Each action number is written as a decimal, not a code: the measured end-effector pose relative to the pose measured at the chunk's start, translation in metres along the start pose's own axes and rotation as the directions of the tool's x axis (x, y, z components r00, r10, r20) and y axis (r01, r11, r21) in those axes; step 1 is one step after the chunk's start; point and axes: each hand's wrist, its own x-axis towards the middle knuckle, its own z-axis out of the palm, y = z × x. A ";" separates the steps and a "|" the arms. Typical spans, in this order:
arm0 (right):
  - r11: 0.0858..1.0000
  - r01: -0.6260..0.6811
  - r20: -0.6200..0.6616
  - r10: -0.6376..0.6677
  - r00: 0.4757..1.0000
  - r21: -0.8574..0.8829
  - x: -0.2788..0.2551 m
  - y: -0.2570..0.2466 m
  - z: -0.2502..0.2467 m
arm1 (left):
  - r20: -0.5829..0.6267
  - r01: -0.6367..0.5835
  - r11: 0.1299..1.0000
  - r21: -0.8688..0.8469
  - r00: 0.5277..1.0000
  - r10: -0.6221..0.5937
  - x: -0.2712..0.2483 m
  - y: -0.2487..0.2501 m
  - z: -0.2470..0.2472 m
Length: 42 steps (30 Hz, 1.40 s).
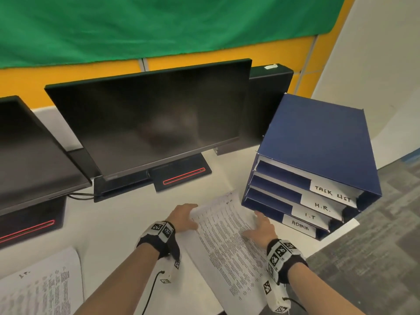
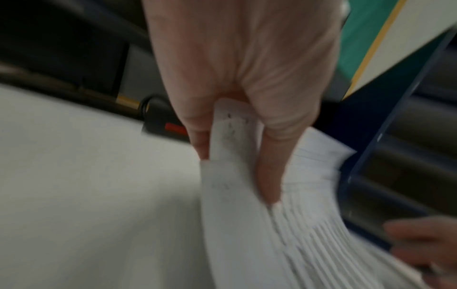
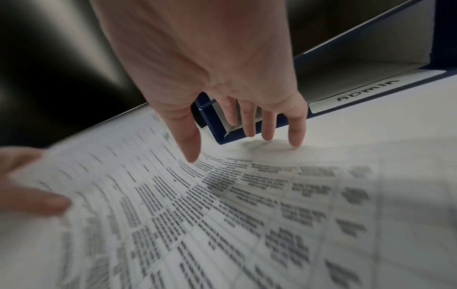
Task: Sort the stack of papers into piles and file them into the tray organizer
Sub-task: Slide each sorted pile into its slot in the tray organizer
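A stack of printed papers [image 1: 227, 244] lies slanted on the white table just in front of the blue tray organizer [image 1: 318, 142]. The organizer's trays carry the labels TASK LIST, H.R., I.T and ADMIN [image 1: 300, 225]. My left hand [image 1: 189, 215] pinches the stack's far left corner between thumb and fingers; the left wrist view shows that pinch [image 2: 235, 172] on the fanned papers [image 2: 284, 244]. My right hand [image 1: 258, 221] rests on the stack's right edge. Its fingers [image 3: 295, 133] are straight and spread, tips touching down beside the ADMIN tray [image 3: 366, 91], above the printed papers [image 3: 222, 215].
A second pile of papers [image 1: 41, 287] lies at the near left. Two dark monitors [image 1: 154, 123] [image 1: 29, 155] and a black box [image 1: 268, 105] stand along the back. The table edge [image 1: 336, 237] drops to grey carpet just right of the organizer.
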 end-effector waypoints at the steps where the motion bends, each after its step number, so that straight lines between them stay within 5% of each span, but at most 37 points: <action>1: 0.999 0.009 0.001 -0.009 1.000 0.040 0.000 -0.004 -0.003 | -0.018 -0.040 0.999 -0.028 0.999 0.040 -0.006 0.002 -0.012; 4: 0.921 0.041 0.116 -0.093 0.989 0.387 -0.007 -0.025 -0.018 | -0.105 -0.162 0.975 -0.153 0.984 0.147 -0.028 0.011 -0.053; 6: 0.811 0.057 0.169 -0.188 0.968 0.582 -0.019 -0.041 -0.028 | -0.279 -0.232 0.916 -0.328 0.950 0.141 -0.039 0.014 -0.076; 8: 0.681 0.075 0.135 -0.249 0.959 0.728 -0.034 -0.062 -0.037 | -0.442 -0.295 0.751 -0.591 0.897 0.005 -0.046 0.014 -0.088; 10: 0.560 0.114 0.047 -0.266 0.963 0.821 -0.041 -0.081 -0.041 | -0.436 -0.316 0.531 -0.786 0.893 -0.114 -0.050 0.014 -0.090; 11: 0.530 0.149 -0.010 -0.255 0.967 0.835 -0.041 -0.090 -0.041 | -0.415 -0.308 0.490 -0.815 0.901 -0.125 -0.051 0.013 -0.088; 14: 0.487 0.259 -0.153 -0.246 0.957 0.834 -0.042 -0.112 -0.039 | -0.477 -0.351 0.556 -0.754 0.874 -0.095 -0.053 0.020 -0.081; 18: 0.449 0.281 -0.146 -0.313 0.939 0.848 -0.054 -0.128 -0.024 | -0.699 -0.460 0.601 -0.653 0.671 -0.246 -0.059 0.036 -0.058; 20: 0.543 0.336 -0.182 -0.319 0.930 0.769 -0.054 -0.128 -0.009 | -0.735 -0.474 0.629 -0.617 0.633 -0.244 -0.063 0.041 -0.038; 28: 0.605 0.248 -0.133 -0.229 0.964 0.756 -0.031 -0.118 0.024 | -0.577 -0.249 0.674 -0.696 0.752 -0.318 -0.041 0.022 0.000; 31: 0.641 0.208 -0.146 -0.149 0.978 0.739 -0.024 -0.120 0.019 | -0.576 -0.219 0.701 -0.679 0.751 -0.323 -0.036 0.020 -0.005; 37: 0.568 0.176 -0.243 0.043 0.969 0.804 -0.032 -0.071 0.006 | -0.581 -0.272 0.748 -0.606 0.793 -0.182 -0.041 0.039 0.003; 42: 0.639 0.022 -0.260 0.282 0.923 0.769 -0.052 0.015 0.003 | -0.380 -0.226 0.850 -0.476 0.924 0.033 -0.046 0.061 0.057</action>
